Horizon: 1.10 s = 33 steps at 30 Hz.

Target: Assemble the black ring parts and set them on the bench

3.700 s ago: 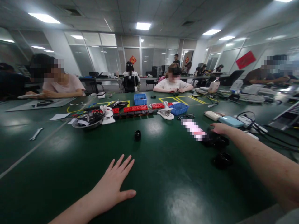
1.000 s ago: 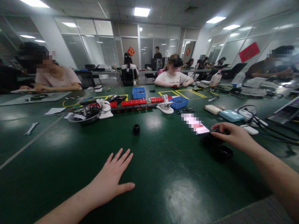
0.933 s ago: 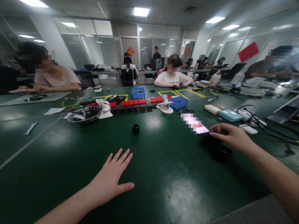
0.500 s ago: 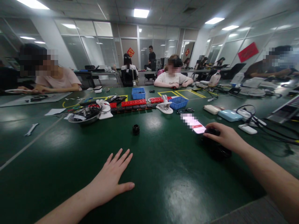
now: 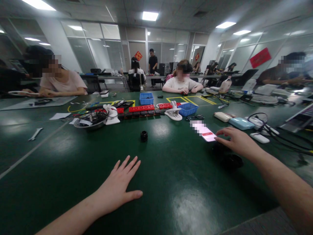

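Observation:
My left hand (image 5: 121, 187) lies palm down on the green table (image 5: 156, 189), fingers spread, holding nothing. Beyond its fingertips stands a small black cylinder (image 5: 144, 136), ribbed like a lens or a cap. On the right, my right hand (image 5: 236, 140) hovers with thumb and fingers apart, just above a dark object (image 5: 218, 148) partly hidden beneath it. Close by, nearer to me, is a round glossy black piece (image 5: 232, 162); I cannot tell whether the two are joined. A lit phone (image 5: 207, 134) lies beside my right fingertips.
Across the middle are a metal bowl (image 5: 91, 125) of parts, red power strips (image 5: 141, 108), a white clip stand (image 5: 174, 112) and blue bins (image 5: 187, 109). A wrench (image 5: 35, 134) lies left. Power banks (image 5: 241, 123) and black cables (image 5: 288, 140) lie right. Several people sit around.
My right hand has loosened from the dark object, which now sits lower beneath it, and its fingers have parted. My left hand stays flat. The whole view has shifted slightly.

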Available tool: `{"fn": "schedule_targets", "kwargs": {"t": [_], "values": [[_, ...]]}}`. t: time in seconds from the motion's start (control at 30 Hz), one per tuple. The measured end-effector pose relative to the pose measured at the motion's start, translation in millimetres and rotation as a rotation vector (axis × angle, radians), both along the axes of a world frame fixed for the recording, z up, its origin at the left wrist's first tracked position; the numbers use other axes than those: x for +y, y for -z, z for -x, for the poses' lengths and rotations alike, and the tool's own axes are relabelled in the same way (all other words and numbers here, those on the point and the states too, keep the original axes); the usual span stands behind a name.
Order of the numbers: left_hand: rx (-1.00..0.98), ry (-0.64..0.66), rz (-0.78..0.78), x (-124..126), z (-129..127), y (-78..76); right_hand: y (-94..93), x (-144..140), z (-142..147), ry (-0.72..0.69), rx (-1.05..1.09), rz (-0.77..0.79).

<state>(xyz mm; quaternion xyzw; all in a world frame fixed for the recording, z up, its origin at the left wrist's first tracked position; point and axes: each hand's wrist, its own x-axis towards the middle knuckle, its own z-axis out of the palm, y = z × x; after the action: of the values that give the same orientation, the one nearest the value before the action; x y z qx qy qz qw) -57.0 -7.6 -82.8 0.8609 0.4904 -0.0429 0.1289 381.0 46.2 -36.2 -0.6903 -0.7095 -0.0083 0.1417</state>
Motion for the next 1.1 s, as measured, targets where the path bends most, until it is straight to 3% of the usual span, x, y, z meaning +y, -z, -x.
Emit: {"fn": "schedule_targets", "kwargs": {"t": [0.1, 0.2, 0.3, 0.4, 0.5, 0.6, 0.7, 0.77, 0.83, 0.97, 1.03, 1.1], "values": [[-0.001, -0.004, 0.006, -0.4, -0.3, -0.6, -1.3, 0.5, 2.0, 0.003, -0.009, 0.019], [-0.017, -0.002, -0.001, -0.6, -0.2, -0.5, -18.0, -5.5, 19.6, 0.009, 0.01, -0.08], [-0.023, 0.001, 0.001, -0.9, -0.2, -0.9, -45.1, -13.9, 64.5, -0.066, 0.069, -0.227], [-0.039, 0.005, 0.0, -1.5, 0.1, -0.9, -57.1, -9.6, 133.0, -0.226, 0.116, -0.231], [-0.06, 0.01, -0.016, -1.6, 1.2, 0.7, -40.4, 16.5, 205.1, -0.433, 0.12, -0.108], [-0.068, 0.013, -0.019, -0.8, 2.3, 1.3, -9.1, 53.2, 258.5, -0.454, 0.088, -0.055], [-0.082, 0.019, 0.0, -0.2, 2.8, -0.5, 15.9, 78.2, 286.5, -0.459, 0.043, -0.007], [-0.116, 0.019, 0.02, -0.2, 2.8, -1.5, 25.1, 79.2, 294.9, -0.47, 0.007, 0.02], [-0.189, -0.032, -0.006, -0.5, 3.1, -1.1, 29.5, 64.9, 299.2, -0.504, -0.032, 0.029], [-0.454, -0.244, -0.295, -0.3, 6.3, 3.3, 33.7, 5.5, 298.6, -0.724, -0.104, 0.049], [-0.591, -0.263, -0.353, 1.3, 8.5, 4.9, 38.8, -23.4, 293.3, -0.81, -0.126, 0.052], [-0.682, -0.211, -0.297, 3.6, 9.6, 4.7, 47.7, -42.7, 286.3, -0.866, -0.138, 0.043]]}}
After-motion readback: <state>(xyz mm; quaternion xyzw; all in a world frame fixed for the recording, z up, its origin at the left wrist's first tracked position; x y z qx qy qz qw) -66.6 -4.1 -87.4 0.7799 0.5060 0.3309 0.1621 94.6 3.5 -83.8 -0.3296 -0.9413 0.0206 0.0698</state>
